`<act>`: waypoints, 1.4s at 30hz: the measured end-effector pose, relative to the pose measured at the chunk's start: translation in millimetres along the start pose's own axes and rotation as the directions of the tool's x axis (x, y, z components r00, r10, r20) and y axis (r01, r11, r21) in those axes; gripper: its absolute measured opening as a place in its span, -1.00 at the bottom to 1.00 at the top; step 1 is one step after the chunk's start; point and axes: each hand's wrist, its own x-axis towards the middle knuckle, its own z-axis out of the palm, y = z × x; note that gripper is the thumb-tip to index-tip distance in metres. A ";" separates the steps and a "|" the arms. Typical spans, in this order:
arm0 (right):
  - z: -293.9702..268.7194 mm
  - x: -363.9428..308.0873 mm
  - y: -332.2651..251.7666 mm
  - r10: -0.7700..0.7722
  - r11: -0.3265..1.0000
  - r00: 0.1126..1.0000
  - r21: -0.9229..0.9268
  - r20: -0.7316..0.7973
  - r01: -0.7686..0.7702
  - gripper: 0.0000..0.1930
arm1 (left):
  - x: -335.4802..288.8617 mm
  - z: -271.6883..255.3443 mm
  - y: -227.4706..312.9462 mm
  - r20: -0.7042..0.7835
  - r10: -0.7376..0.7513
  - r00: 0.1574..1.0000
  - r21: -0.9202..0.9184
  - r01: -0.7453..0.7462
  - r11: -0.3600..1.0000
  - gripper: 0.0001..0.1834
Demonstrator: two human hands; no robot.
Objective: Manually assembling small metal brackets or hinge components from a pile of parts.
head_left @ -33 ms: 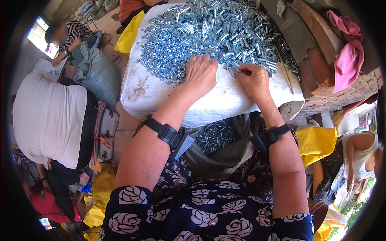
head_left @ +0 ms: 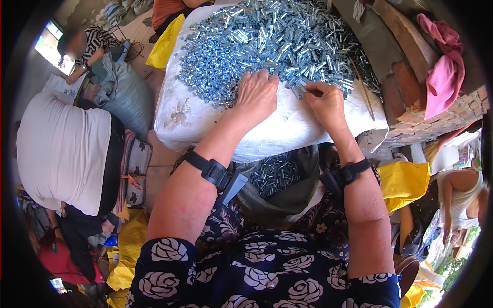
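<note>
A wide heap of shiny metal pieces (head_left: pixel 287 41) covers the far part of a white sack-covered surface (head_left: pixel 205 123). Small ring-like metal parts (head_left: pixel 205 77) gather at its left, longer narrow ones at its right. At the heap's near edge, by the rings, my left hand (head_left: pixel 258 95) is curled with knuckles up; its fingertips are hidden, and I cannot make out what they hold. My right hand (head_left: pixel 326 100) is closed in a pinch on a small flat metal piece (head_left: pixel 298 91), just right of the left hand.
Between my knees sits a dark bag (head_left: pixel 277 205) holding dark metal pieces (head_left: pixel 275 175). A thin stick (head_left: pixel 363 90) lies on the right side of the surface. Beyond are a brick ledge (head_left: pixel 405 90) with a pink cloth (head_left: pixel 446 66), and people seated left and right.
</note>
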 end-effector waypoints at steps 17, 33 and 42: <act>-21.0 -38.5 -40.7 0.220 0.492 0.877 0.728 0.426 -0.477 -0.66 | -22.6 -28.1 22.9 0.326 -0.250 0.912 -0.909 0.375 0.181 -0.80; -11.6 -42.2 -48.0 0.125 0.615 0.908 0.688 0.399 -0.387 -0.62 | -28.5 -31.7 21.6 0.331 -0.306 0.893 -0.905 0.392 0.166 -0.77; -6.0 -45.1 -52.1 0.262 0.483 0.916 0.781 0.302 -0.396 -0.82 | -32.7 -31.6 28.2 0.345 -0.313 0.885 -0.905 0.402 0.138 -0.74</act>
